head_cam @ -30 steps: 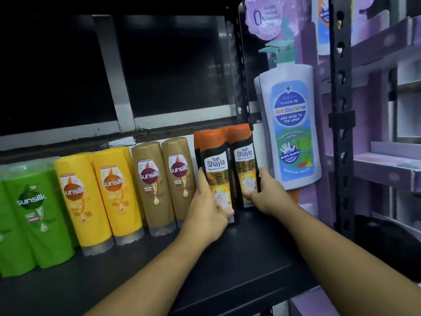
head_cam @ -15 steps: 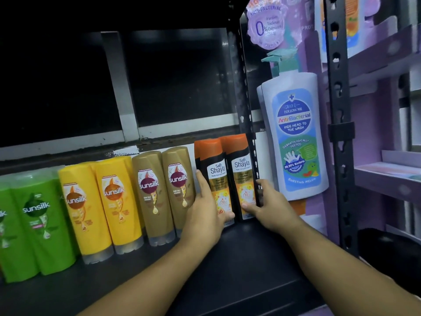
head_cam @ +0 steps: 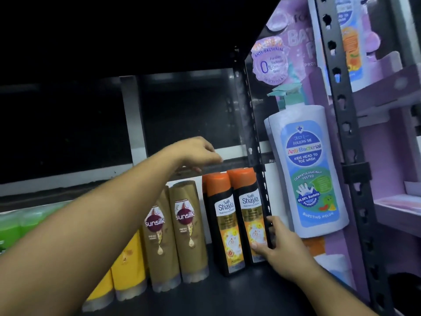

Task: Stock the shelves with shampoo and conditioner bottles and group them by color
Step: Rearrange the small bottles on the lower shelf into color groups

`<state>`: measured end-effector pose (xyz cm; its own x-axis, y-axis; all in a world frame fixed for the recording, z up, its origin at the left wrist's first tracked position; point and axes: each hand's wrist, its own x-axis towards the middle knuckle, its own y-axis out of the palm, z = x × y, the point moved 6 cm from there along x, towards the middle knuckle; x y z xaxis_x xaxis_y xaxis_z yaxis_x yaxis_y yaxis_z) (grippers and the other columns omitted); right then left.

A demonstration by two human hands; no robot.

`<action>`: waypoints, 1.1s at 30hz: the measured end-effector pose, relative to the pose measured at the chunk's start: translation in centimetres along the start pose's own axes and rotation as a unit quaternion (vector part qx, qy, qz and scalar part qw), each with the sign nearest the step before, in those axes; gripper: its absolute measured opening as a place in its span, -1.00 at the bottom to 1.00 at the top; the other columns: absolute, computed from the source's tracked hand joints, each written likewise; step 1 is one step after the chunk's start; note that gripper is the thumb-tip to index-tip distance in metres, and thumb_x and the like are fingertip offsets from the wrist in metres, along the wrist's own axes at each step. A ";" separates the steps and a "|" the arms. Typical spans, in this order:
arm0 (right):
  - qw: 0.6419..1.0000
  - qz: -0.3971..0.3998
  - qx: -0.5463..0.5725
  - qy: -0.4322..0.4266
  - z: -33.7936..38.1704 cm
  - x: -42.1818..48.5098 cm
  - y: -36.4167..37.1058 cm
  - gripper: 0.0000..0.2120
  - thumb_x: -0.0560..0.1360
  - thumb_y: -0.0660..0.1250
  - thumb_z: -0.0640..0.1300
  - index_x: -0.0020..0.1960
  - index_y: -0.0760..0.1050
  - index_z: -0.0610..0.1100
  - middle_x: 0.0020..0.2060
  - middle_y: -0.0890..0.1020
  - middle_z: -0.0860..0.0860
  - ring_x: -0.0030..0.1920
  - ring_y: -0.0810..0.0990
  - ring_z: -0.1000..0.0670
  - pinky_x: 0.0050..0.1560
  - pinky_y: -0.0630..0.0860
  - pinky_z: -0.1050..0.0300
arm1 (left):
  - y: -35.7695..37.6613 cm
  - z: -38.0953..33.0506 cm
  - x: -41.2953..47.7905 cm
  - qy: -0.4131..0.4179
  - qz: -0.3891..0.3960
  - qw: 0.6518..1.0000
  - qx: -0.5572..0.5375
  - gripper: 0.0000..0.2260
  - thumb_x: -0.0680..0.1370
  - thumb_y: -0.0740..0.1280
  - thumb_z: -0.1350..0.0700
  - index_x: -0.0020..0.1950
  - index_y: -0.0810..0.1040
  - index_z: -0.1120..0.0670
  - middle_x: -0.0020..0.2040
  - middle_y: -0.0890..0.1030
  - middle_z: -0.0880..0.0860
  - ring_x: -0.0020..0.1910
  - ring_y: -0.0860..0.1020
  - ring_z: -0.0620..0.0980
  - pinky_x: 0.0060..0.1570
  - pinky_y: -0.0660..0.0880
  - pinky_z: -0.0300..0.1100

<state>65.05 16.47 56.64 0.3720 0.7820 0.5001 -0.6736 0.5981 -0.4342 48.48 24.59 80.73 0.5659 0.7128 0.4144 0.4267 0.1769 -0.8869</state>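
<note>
On my head feed, the left grip (head_cam: 196,152) is lifted above the row of bottles, over the tops of the brown ones. Its fingers hang loosely bent, blurred, and grasp nothing. The forearm crosses the frame from the lower left and hides part of the yellow bottles (head_cam: 130,266).

The right grip (head_cam: 282,252) is grasping the right Shayla bottle (head_cam: 249,215). The thumb lies on the lower front label and the fingers wrap round its right side, close against the rear upright (head_cam: 247,124) of the rack. That bottle stands upright at the far right end of the dark shelf (head_cam: 227,295), black-bodied with an orange cap. It touches the left Shayla bottle (head_cam: 224,224), which looks the same and stands slightly nearer to me. I can make out one more orange cap behind the pair.

To their left stand two brown Sunsilk bottles (head_cam: 189,231) side by side, caps down, with a small gap between them and the Shayla pair. Further left come the yellow ones, and then green bottles (head_cam: 27,224) at the left edge, too blurred for me to read.

Right of the rack I see a purple display stand (head_cam: 387,156) bearing a large white kids' wash bottle (head_cam: 307,169) with a teal pump. The rack's front upright (head_cam: 355,201) stands between it and the purple shelves.
</note>
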 end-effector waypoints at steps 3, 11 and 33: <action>1.000 0.003 0.003 -0.005 0.0 0.0 0.2 -0.48 0.49 0.51 -0.04 0.32 0.32 0.11 -0.10 0.58 0.33 -0.04 0.54 0.37 0.00 0.43 0.38 | 1.3 0.6 2.0 -0.023 0.111 0.993 -0.016 -0.69 0.57 0.47 -0.08 0.17 0.67 0.10 0.06 0.70 0.09 0.01 0.70 0.05 -0.02 0.70 -0.07; 1.000 0.008 -0.006 -0.005 0.3 0.1 0.1 -0.49 0.51 0.50 -0.04 0.30 0.28 0.15 -0.10 0.56 0.33 -0.04 0.56 0.30 0.04 0.45 0.29 | 2.7 1.2 3.1 -0.075 0.211 0.974 -0.043 -0.76 0.60 0.44 0.07 0.21 0.66 0.17 0.09 0.72 0.20 -0.06 0.74 0.21 0.00 0.69 0.06; 1.000 0.011 -0.020 0.013 0.7 -0.2 0.1 -0.50 0.51 0.49 -0.02 0.30 0.27 0.15 0.00 0.63 0.22 0.06 0.61 0.17 0.06 0.48 0.23 | 2.8 1.5 3.4 -0.030 0.231 0.971 -0.061 -0.75 0.61 0.43 0.03 0.22 0.68 0.12 0.12 0.72 0.15 0.02 0.73 0.17 0.07 0.68 0.06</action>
<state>64.47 16.28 57.05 0.3747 0.7988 0.4706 -0.6553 0.5872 -0.4752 50.49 28.54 79.32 0.6754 0.7365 -0.0374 0.2197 -0.2494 -0.9431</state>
